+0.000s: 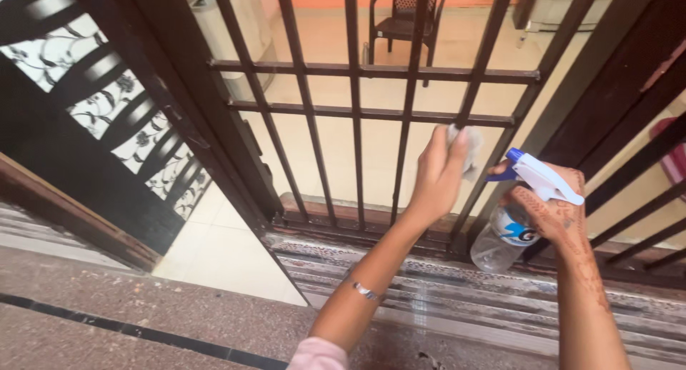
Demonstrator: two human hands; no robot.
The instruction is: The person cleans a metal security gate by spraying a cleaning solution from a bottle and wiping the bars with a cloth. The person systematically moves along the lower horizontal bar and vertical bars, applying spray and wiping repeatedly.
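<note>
My left hand (437, 176) presses a small white cloth (466, 147) against a dark vertical bar of a metal gate (357, 71), just under its lower crossbar. A thin bracelet sits on that forearm. To the right, my right hand (556, 211), marked with henna patterns, grips a clear plastic spray bottle (504, 236) with a white and blue trigger head (539, 176). The nozzle points left toward the bars beside the cloth.
A dark door panel with floral patterned glass (107, 106) stands open at the left. A stone threshold (443, 298) runs below the gate. Beyond the bars are a pale tiled floor and a dark plastic chair (404, 20). A pink object (675, 156) shows at the right edge.
</note>
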